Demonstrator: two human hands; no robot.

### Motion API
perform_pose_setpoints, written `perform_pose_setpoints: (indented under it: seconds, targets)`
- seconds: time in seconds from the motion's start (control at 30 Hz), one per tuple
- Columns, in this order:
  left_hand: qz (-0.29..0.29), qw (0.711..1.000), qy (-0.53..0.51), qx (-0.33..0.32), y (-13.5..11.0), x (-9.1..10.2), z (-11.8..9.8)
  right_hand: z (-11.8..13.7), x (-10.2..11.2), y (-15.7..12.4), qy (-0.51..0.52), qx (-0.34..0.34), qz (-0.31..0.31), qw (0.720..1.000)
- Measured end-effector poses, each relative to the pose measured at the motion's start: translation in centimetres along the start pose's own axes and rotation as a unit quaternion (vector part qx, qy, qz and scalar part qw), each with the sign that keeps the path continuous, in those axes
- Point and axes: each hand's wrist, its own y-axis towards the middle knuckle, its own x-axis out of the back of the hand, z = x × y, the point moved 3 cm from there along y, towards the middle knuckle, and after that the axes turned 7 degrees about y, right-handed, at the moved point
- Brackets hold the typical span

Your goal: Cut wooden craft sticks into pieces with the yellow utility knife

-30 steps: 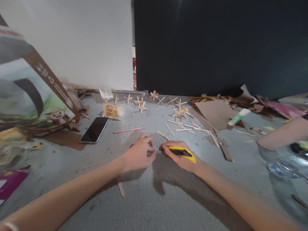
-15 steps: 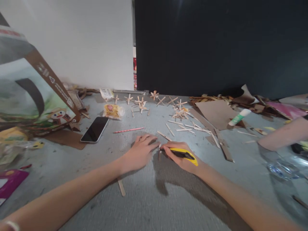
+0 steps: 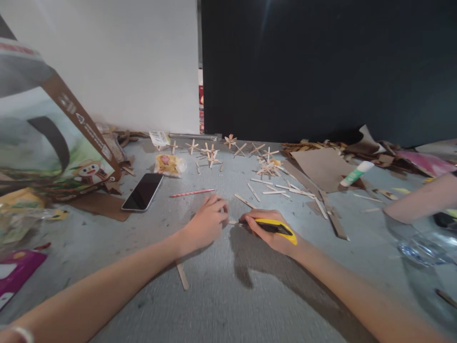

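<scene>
My right hand [image 3: 269, 232] is closed around a yellow and black box cutter [image 3: 276, 227], its front end pointing left. My left hand [image 3: 207, 221] has its fingers curled together near the table, pinching the end of a short wooden stick [image 3: 233, 222]. The stick lies sideways between the left fingertips and the cutter's front end. Another wooden stick [image 3: 244, 200] lies just beyond the two hands. One more craft stick [image 3: 182, 275] sticks out beneath my left forearm. Behind the hands are several loose sticks [image 3: 274, 192] and a pile of crossed sticks [image 3: 269, 167].
A phone [image 3: 143, 191], a red striped pencil [image 3: 192, 193] and a wrapped snack [image 3: 169, 165] lie left of centre. Cardboard [image 3: 323, 167] and a glue stick [image 3: 357, 173] are at right. Another person's arm [image 3: 421, 197] rests at the right edge. A large printed bag [image 3: 53, 138] stands left.
The short stick has turned from pointing toward me to lying sideways. My left fingers have curled in around its end. My right hand keeps the box cutter in nearly the same place.
</scene>
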Motion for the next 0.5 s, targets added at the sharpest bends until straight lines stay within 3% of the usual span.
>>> perform_pose_setpoints:
  seconds: [0.2, 0.4, 0.5]
  targets:
    - [-0.009, 0.998, -0.062, -0.003, -0.3, 0.0, -0.3, 0.2, -0.3, -0.3, 0.001, 0.023, -0.013, 1.000]
    - [0.016, 0.984, -0.156, -0.083, -0.4, 0.4, -1.1, -0.6, -0.3, -0.6, 0.027, 0.002, -0.026, 0.999]
    - [-0.009, 0.986, -0.157, -0.062, -0.3, 0.3, -0.7, -0.8, -0.1, -0.8, 0.055, -0.016, -0.051, 0.997]
